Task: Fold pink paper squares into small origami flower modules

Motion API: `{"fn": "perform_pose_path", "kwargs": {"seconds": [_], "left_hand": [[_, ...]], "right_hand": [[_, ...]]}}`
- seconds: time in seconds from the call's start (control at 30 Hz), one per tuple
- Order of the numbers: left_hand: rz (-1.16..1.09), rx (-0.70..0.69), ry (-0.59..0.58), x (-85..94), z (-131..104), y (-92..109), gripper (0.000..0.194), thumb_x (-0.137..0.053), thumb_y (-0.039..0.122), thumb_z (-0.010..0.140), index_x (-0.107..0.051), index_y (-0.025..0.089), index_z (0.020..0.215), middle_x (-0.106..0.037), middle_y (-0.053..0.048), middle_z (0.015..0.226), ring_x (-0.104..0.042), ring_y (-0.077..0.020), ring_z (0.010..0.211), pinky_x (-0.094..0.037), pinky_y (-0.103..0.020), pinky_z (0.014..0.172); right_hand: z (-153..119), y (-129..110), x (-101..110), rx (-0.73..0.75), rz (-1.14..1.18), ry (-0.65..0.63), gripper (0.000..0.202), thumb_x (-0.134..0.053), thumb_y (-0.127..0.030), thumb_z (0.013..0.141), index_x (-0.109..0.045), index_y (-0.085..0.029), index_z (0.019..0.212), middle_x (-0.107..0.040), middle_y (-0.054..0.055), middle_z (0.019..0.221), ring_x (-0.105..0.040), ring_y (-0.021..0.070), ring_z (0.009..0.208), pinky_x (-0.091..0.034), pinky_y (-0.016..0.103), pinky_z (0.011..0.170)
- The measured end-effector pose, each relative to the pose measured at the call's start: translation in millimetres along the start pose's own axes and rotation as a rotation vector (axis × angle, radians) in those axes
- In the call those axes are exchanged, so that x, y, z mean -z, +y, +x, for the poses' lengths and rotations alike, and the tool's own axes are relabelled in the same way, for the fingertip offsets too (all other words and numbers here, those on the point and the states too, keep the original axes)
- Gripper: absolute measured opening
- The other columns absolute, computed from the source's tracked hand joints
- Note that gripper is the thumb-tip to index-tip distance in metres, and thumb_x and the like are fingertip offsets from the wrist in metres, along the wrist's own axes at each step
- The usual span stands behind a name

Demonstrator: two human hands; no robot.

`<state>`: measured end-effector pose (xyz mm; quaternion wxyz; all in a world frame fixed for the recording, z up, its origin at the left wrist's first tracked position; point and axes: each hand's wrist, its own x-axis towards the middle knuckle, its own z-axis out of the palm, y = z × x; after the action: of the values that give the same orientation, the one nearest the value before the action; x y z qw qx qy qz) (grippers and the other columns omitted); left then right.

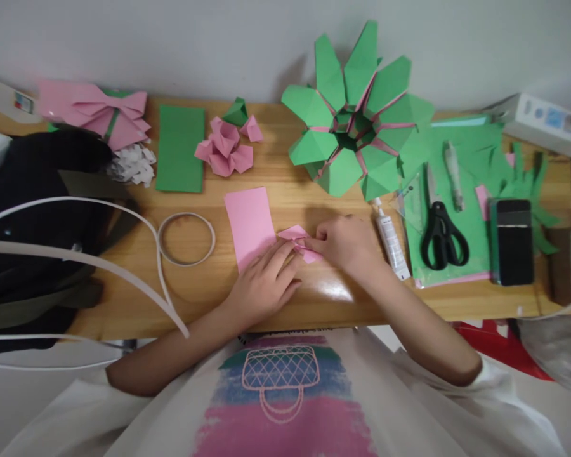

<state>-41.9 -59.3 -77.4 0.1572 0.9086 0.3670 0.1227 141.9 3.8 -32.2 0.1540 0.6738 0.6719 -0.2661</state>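
Two hands (pixel 266 279) on pink paper (pixel 291 233), wooden table (pixel 209 285), wall (pixel 195 51) perhaps grey

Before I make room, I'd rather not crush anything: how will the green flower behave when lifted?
The flower is probably light for its size, since it looks like folded paper around an open middle. Its petals may bend if gripped, as they flare outward, thin and separate.

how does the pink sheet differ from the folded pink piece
The sheet lies flat; the folded piece has angled flaps. The sheet looks larger than the folded piece. The left hand partly covers the sheet; the right hand touches the folded piece. Both are pink.
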Motion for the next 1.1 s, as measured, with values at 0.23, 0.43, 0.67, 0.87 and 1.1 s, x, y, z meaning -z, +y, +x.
{"fn": "perform_pose_path", "kwargs": {"seconds": [0.23,0.43,0.67,0.87,1.1], "left_hand": [[0.066,-0.043,0.02,0.0,2,0,0.043,-0.052,0.027,0.093,-0.053,0.004,0.129,-0.061,-0.021,0.128,-0.055,-0.0324,0.122,-0.048,-0.044,0.101],[0.121,-0.052,-0.013,0.9,3,0,0.047,-0.049,0.028,0.094,-0.049,0.003,0.134,-0.063,-0.02,0.127,-0.055,-0.0313,0.123,-0.047,-0.045,0.103],[0.123,-0.052,0.016,0.0,3,0,0.044,-0.047,0.03,0.095,-0.054,0.001,0.128,-0.064,-0.021,0.124,-0.057,-0.032,0.12,-0.048,-0.045,0.101],[0.059,-0.062,0.018,0.8,3,-1,0.045,-0.048,0.026,0.094,-0.05,0.004,0.134,-0.061,-0.02,0.13,-0.054,-0.0314,0.124,-0.046,-0.044,0.103],[0.042,-0.07,-0.001,0.2,3,-3,0.043,-0.048,0.027,0.095,-0.052,0.008,0.133,-0.061,-0.019,0.13,-0.055,-0.0319,0.123,-0.047,-0.047,0.102]], "right_hand": [[0,2,-6,-0.002,-0.024,0.04,0.049,-0.053,-0.06,0.085,-0.073,-0.018,0.067,-0.073,0.009,0.07,-0.062,0.0185,0.063,-0.022,0.029,0.051],[-1,7,-11,0.038,0.035,0.09,0.041,-0.06,-0.051,0.083,-0.074,-0.016,0.066,-0.071,0.008,0.065,-0.059,0.0173,0.06,-0.022,0.028,0.051],[-3,17,-9,-0.017,0.138,0.089,0.035,-0.067,-0.044,0.077,-0.067,-0.017,0.054,-0.062,0.002,0.052,-0.05,0.0127,0.051,-0.026,0.026,0.05],[3,17,0,-0.066,0.204,-0.017,0.036,-0.066,-0.043,0.074,-0.062,-0.019,0.048,-0.058,0.001,0.045,-0.051,0.0129,0.048,-0.03,0.026,0.047],[6,19,8,-0.061,0.38,-0.217,0.036,-0.063,-0.038,0.075,-0.058,-0.018,0.046,-0.055,0.0,0.038,-0.054,0.0108,0.04,-0.04,0.022,0.046]]}}
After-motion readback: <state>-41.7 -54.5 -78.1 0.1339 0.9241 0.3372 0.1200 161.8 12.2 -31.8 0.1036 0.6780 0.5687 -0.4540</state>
